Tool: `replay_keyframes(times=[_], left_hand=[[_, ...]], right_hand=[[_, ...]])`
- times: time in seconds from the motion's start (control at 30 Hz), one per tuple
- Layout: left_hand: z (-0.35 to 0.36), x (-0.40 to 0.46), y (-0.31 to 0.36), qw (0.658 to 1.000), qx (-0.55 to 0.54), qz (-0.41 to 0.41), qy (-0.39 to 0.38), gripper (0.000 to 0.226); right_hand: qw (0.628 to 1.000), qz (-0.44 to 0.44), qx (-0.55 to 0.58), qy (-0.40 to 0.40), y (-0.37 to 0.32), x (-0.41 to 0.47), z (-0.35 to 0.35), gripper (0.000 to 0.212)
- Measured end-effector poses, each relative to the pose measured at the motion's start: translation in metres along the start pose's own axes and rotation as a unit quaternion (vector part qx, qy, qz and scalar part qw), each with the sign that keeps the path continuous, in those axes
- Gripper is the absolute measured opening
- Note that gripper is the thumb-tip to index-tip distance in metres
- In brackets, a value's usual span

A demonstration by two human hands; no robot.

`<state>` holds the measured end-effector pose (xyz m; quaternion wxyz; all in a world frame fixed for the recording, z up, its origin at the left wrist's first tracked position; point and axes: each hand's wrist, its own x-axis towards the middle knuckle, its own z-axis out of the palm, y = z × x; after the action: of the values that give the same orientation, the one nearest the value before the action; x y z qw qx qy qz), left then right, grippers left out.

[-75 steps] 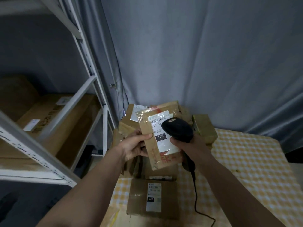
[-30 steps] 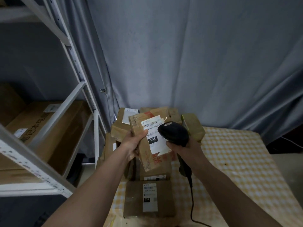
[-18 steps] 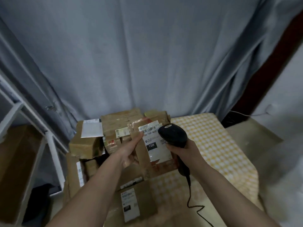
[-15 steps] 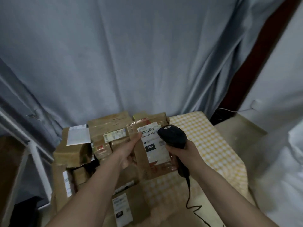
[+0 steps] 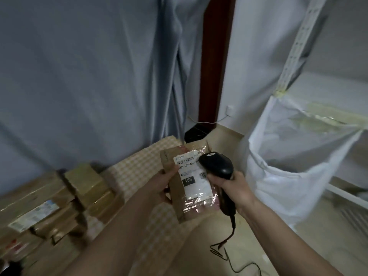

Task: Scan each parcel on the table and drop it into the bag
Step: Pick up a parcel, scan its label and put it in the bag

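The left hand [image 5: 159, 186] held a brown parcel [image 5: 185, 176] by its left edge, the thumb lying on the white label [image 5: 194, 179], the other fingers behind it and hidden. The right hand [image 5: 232, 188] was closed around the grip of a black scanner [image 5: 217, 166], whose head lay just over the right part of the label. The parcel was up in the air, above the right end of the checked table [image 5: 137, 168], not resting on it.

The step in hand seemed to be the end of scanning this parcel, or the carrying of it to the bag; whether the code was already read, I cannot tell. The white bag [image 5: 298, 160] hung open to the right, near the parcel, fixed to a white rack post [image 5: 296, 42].

The next move would call for bringing the parcel to the right over the open mouth of the bag and loosening the left hand, while the right hand keeps the scanner and its cable [image 5: 232, 236] away from the opening. Many parcels in a pile [image 5: 51, 202] at the left were not yet done.
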<state>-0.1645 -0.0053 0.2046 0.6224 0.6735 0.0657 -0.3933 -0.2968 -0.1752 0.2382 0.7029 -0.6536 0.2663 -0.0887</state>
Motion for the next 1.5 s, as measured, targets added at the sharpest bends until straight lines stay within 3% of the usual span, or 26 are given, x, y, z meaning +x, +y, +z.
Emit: replay_keyframes(times=[0.13, 0.23, 0.57, 0.8, 0.97, 1.13, 1.23, 1.33, 1.5], left_hand=[[0.083, 0.042, 0.013, 0.999, 0.024, 0.011, -0.043, 0.060], [0.144, 0.072, 0.013, 0.997, 0.059, 0.011, -0.052, 0.082], [0.278, 0.127, 0.016, 0.986, 0.098, 0.059, -0.119, 0.065], [0.342, 0.211, 0.086, 0.985, 0.038, 0.154, -0.072, 0.078], [0.404, 0.281, 0.130, 0.974, 0.123, 0.168, -0.093, 0.076], [0.455, 0.354, 0.132, 0.945, 0.265, 0.117, -0.151, 0.075], [0.475, 0.396, 0.111, 0.918, 0.345, 0.056, -0.186, 0.087], [0.488, 0.426, 0.079, 0.896, 0.401, -0.008, -0.192, 0.100], [0.508, 0.456, 0.039, 0.860, 0.471, -0.049, -0.190, 0.098]], right_hand=[[0.998, 0.016, 0.012, 0.053, -0.003, 0.028, -0.080, 0.018], [0.996, 0.022, 0.024, 0.087, -0.007, 0.046, -0.138, 0.021], [0.986, 0.067, 0.043, 0.145, -0.006, 0.097, -0.259, 0.027], [0.971, 0.041, 0.060, 0.226, -0.033, 0.149, -0.319, 0.012], [0.948, 0.058, 0.105, 0.296, -0.036, 0.197, -0.360, 0.010], [0.933, 0.095, 0.129, 0.323, -0.020, 0.250, -0.383, 0.011], [0.922, 0.122, 0.138, 0.340, -0.002, 0.273, -0.392, 0.018], [0.913, 0.155, 0.147, 0.347, 0.016, 0.285, -0.401, 0.017], [0.901, 0.173, 0.160, 0.364, 0.043, 0.300, -0.412, 0.008]])
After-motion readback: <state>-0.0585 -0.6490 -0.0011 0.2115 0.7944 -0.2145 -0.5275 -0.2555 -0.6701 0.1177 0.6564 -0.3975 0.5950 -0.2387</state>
